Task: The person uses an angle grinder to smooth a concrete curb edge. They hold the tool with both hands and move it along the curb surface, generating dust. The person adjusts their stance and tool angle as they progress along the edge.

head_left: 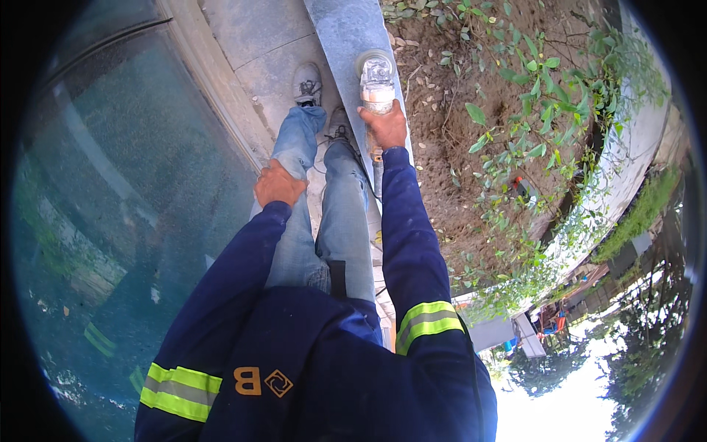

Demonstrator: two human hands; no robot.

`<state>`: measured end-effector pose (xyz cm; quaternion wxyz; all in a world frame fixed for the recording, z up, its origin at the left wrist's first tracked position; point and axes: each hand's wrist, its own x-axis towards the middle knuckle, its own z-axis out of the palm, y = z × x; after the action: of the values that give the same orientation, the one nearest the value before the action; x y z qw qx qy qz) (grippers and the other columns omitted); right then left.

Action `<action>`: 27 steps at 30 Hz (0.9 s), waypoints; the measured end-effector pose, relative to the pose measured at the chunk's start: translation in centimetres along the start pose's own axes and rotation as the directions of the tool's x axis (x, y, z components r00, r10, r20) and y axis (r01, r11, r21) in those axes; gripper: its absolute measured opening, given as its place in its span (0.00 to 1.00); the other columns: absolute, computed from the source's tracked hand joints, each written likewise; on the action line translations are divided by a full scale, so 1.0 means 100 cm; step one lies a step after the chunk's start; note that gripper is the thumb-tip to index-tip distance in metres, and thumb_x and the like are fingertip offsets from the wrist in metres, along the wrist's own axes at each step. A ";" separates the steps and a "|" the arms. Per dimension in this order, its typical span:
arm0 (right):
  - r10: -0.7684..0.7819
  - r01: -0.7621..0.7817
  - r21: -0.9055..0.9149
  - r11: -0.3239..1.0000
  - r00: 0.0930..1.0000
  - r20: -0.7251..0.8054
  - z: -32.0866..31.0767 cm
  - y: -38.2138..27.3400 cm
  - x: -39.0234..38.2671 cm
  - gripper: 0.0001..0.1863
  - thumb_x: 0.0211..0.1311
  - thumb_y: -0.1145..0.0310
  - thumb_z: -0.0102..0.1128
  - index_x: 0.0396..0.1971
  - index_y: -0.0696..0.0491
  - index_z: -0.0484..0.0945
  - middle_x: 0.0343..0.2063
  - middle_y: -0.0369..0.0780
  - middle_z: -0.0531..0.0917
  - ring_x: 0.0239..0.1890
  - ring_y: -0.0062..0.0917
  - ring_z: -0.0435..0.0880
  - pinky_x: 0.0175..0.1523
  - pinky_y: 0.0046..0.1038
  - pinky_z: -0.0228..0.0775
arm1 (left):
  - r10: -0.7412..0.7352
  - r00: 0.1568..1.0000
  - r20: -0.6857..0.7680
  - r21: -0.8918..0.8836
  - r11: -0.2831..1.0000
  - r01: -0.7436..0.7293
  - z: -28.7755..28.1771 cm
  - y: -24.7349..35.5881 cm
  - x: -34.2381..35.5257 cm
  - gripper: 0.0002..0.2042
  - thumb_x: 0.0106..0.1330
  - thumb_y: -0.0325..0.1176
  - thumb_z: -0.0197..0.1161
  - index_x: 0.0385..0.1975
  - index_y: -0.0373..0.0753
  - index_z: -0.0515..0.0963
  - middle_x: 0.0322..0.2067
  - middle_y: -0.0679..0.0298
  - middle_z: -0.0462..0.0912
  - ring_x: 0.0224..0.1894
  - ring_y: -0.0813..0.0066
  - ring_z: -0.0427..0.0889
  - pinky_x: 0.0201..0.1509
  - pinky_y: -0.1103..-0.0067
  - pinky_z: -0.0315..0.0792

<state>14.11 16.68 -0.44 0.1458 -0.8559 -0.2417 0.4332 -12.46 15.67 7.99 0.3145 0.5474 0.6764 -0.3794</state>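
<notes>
My right hand (385, 127) is wrapped round the body of a dusty angle grinder (378, 94) with a pale, worn casing and an orange part by its rear. The grinder's round disc end lies on a long grey stone slab (340, 40), near the slab's right edge. A dark cord runs back from the tool beside my leg. My left hand (279, 184) rests on my left leg near the knee, over the blue jeans (294, 138). Its fingers curl over the denim and are partly hidden.
A glass pane (140, 147) in a frame stands along my left. My feet in dusty shoes (307, 83) are on grey paving (254, 33) left of the slab. To the right lies a soil bed (442, 140) with leafy branches (541, 96), bounded by a pale curved wall (626, 169).
</notes>
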 end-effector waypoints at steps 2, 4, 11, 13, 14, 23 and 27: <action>0.010 -0.008 0.090 0.996 1.000 -0.023 -0.003 0.007 0.004 0.45 0.43 0.43 0.80 0.53 0.63 0.77 0.43 0.58 0.89 0.49 0.53 0.89 0.56 0.46 0.78 | 0.009 1.000 -0.016 -0.012 1.000 -0.009 0.003 -0.003 0.001 0.41 0.49 0.55 0.79 0.57 0.33 0.73 0.51 0.42 0.82 0.54 0.42 0.85 0.57 0.52 0.79; 0.018 -0.017 0.063 0.998 1.000 -0.019 -0.008 0.013 0.003 0.45 0.43 0.43 0.80 0.54 0.64 0.77 0.44 0.59 0.88 0.50 0.52 0.88 0.57 0.46 0.78 | -0.019 0.999 0.026 -0.016 1.000 0.019 -0.003 0.000 0.001 0.41 0.49 0.55 0.79 0.57 0.33 0.73 0.51 0.43 0.82 0.54 0.42 0.85 0.58 0.52 0.79; 0.025 -0.016 -0.105 0.994 0.997 0.079 -0.001 0.003 -0.010 0.42 0.43 0.42 0.79 0.51 0.59 0.78 0.42 0.56 0.89 0.49 0.52 0.89 0.56 0.48 0.79 | -0.018 0.999 0.030 -0.010 1.000 0.018 -0.011 0.007 -0.004 0.41 0.48 0.55 0.79 0.57 0.32 0.73 0.51 0.43 0.83 0.54 0.42 0.85 0.58 0.53 0.79; 0.005 -0.002 -0.043 0.999 0.998 0.062 0.000 -0.002 -0.006 0.42 0.43 0.42 0.80 0.51 0.59 0.78 0.42 0.57 0.89 0.49 0.52 0.89 0.55 0.48 0.79 | -0.033 0.999 0.033 -0.007 0.999 0.034 -0.011 0.007 -0.005 0.42 0.48 0.56 0.79 0.58 0.32 0.73 0.52 0.42 0.83 0.55 0.43 0.85 0.61 0.58 0.78; -0.005 0.006 -0.012 1.000 0.999 0.052 0.000 -0.004 -0.003 0.42 0.43 0.42 0.80 0.51 0.59 0.78 0.42 0.57 0.89 0.49 0.53 0.89 0.55 0.48 0.79 | -0.040 0.999 0.034 -0.005 0.999 0.041 -0.011 0.005 -0.006 0.42 0.48 0.56 0.79 0.58 0.32 0.74 0.52 0.41 0.83 0.55 0.43 0.85 0.62 0.60 0.77; 0.072 -0.071 -0.026 0.997 0.997 0.010 -0.005 0.015 -0.013 0.45 0.43 0.42 0.80 0.54 0.60 0.77 0.44 0.56 0.89 0.50 0.51 0.89 0.56 0.46 0.79 | -0.002 1.000 0.001 0.017 1.000 0.002 -0.003 0.001 -0.002 0.41 0.47 0.56 0.80 0.55 0.33 0.74 0.49 0.42 0.84 0.53 0.43 0.86 0.58 0.58 0.79; 0.036 -0.030 -0.067 0.997 0.995 0.097 0.006 -0.002 -0.017 0.45 0.42 0.41 0.80 0.55 0.58 0.78 0.42 0.54 0.90 0.48 0.50 0.90 0.54 0.47 0.80 | -0.013 1.000 0.011 0.060 0.998 0.012 -0.005 0.005 -0.004 0.42 0.47 0.56 0.81 0.57 0.33 0.73 0.51 0.43 0.82 0.53 0.45 0.85 0.58 0.58 0.78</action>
<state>12.68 15.99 0.43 0.0984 -0.8419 -0.2483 0.4689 -11.91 15.95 8.47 0.2993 0.5503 0.6664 -0.4044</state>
